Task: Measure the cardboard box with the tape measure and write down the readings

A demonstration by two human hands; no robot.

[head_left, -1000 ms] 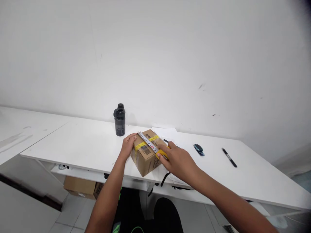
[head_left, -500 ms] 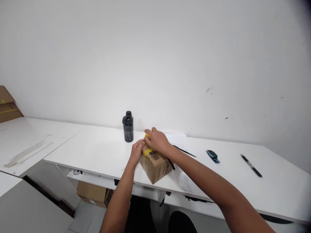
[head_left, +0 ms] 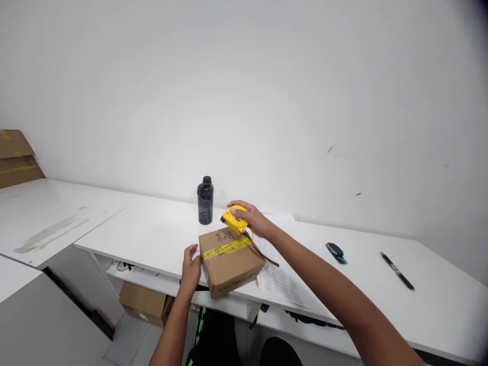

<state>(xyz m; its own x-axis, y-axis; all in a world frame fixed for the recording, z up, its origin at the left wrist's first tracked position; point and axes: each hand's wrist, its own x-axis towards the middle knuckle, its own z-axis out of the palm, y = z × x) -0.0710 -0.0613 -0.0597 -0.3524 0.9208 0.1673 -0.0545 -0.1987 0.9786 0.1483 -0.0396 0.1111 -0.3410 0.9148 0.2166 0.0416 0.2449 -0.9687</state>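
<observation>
A yellow tape measure (head_left: pixel 235 219) is in my right hand (head_left: pixel 253 218), the fingers wrapped round it above the far edge of the cardboard box (head_left: pixel 231 264). A dark strap hangs from it and runs down to the right over the box's corner. The brown box has yellow tape across its top and some handwriting, and its near corner reaches past the table's front edge. My left hand (head_left: pixel 191 265) is beside the box's left side, fingers stretched out and apart; whether it touches the box, I cannot tell.
A dark bottle (head_left: pixel 206 201) stands near the wall. Printed paper (head_left: pixel 282 272) lies under and right of the box. Farther right are a small dark-blue item (head_left: pixel 335 252) and a black pen (head_left: pixel 397 271). A cardboard box (head_left: pixel 143 302) sits beneath the table.
The box has been turned, and a different face with handwriting is now up. My left hand has moved off its far corner toward me. The tape measure has lifted into fuller view.
</observation>
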